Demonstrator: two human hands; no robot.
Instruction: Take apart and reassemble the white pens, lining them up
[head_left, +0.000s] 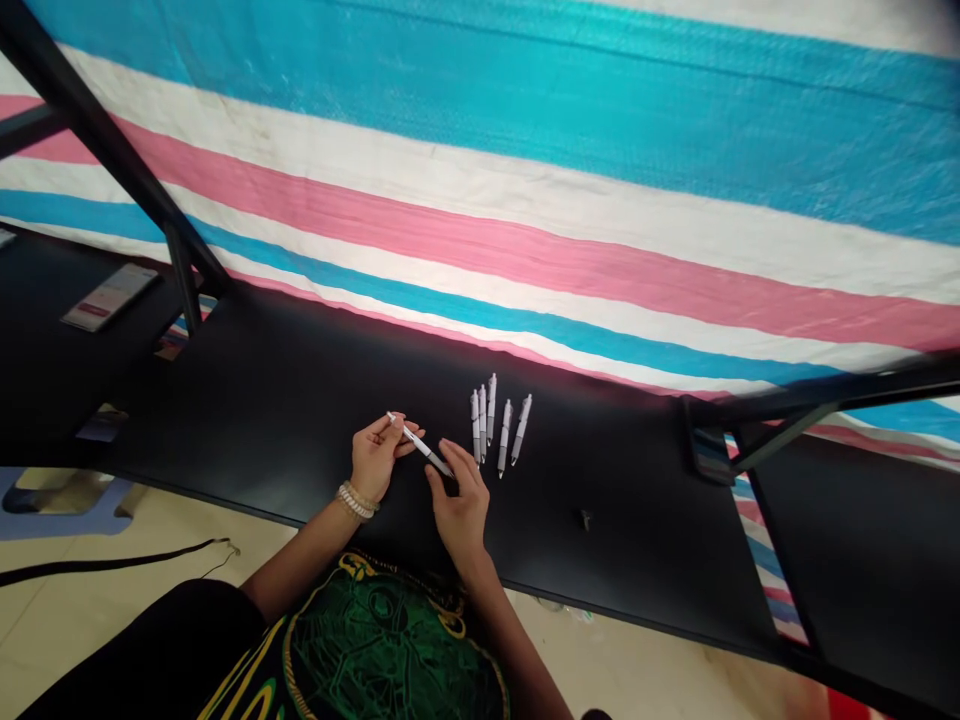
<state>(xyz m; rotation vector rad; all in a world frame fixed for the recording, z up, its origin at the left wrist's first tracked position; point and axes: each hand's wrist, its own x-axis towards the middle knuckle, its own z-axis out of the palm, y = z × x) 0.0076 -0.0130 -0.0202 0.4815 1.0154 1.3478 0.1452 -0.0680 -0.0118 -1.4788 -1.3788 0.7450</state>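
A white and grey click pen point(426, 449) slants between my two hands above the black table point(300, 400). My left hand point(376, 455) is closed on its upper end, pinching it between thumb and fingers. Around the grey lower end curve the thumb and fingers of my right hand point(463, 500); the very tip is partly hidden there. Just beyond my right hand lie several similar pens, among them a left one point(475, 425), one set farther back point(491, 408) and a right one point(521, 430). They lie roughly side by side, pointing toward me.
A small dark object point(585, 519) lies right of the pens. Black metal frame legs point(184, 270) stand at both table ends. A striped tarp point(525, 260) hangs behind. A flat printed packet point(111, 297) lies on the left table, and a bluish stool point(67, 508) stands below.
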